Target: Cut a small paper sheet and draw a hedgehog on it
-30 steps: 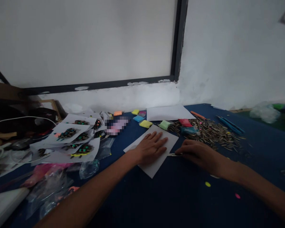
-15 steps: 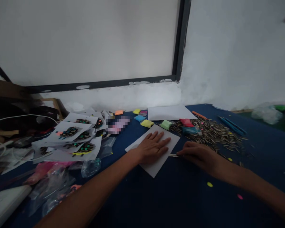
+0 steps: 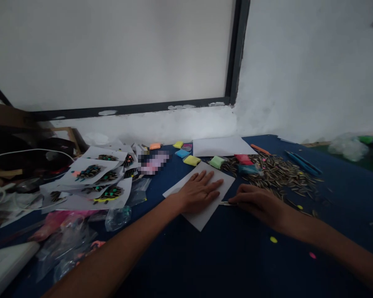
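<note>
Head view: left hand (image 3: pixel 200 192), fingers spread, presses bare paper (image 3: pixel 200 222); right hand (image 3: pixel 261 205) pinches a slim strip (image 3: pixel 224 203); seeded sheets (image 3: pixel 83 201) seem done.

Dk-framed panel (image 3: pixel 127 54), wht cable (image 3: pixel 34 149) L

The blue table (image 3: pixel 230 256) bears striped seeds (image 3: pixel 286 176), white paper (image 3: pixel 223 183), colourful packets (image 3: pixel 192 160).

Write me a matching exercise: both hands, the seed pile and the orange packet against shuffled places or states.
1. left hand
2. right hand
3. seed pile
4. orange packet

A. spread out beyond the right hand
B. flat on a white sheet
C. left of the yellow packets
D. pinching a small thin piece

Pairs: 1-B, 2-D, 3-A, 4-C
</note>
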`<action>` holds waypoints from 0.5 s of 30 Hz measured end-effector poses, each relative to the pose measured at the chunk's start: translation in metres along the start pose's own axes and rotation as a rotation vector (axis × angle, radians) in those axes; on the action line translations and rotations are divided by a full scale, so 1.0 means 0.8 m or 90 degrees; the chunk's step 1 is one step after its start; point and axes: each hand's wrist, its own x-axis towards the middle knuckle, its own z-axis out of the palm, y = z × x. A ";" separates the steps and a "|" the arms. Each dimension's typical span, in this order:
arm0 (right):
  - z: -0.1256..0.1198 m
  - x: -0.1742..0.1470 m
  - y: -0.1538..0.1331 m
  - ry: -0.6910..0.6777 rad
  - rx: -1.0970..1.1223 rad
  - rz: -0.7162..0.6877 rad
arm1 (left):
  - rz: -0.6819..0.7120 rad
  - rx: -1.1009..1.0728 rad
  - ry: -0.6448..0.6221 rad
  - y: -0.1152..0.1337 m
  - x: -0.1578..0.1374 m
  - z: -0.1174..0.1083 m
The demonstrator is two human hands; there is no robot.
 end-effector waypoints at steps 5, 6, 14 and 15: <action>-0.001 -0.003 -0.006 0.001 0.005 -0.010 | -0.008 0.003 -0.014 -0.001 0.001 0.001; -0.001 -0.003 -0.006 0.005 0.006 -0.011 | -0.009 0.003 -0.015 -0.001 0.001 0.001; 0.005 0.001 0.002 -0.013 0.011 -0.016 | 0.002 0.002 -0.003 0.000 -0.001 0.001; 0.005 0.001 0.002 -0.017 0.012 -0.013 | 0.002 0.001 -0.004 0.000 -0.002 0.000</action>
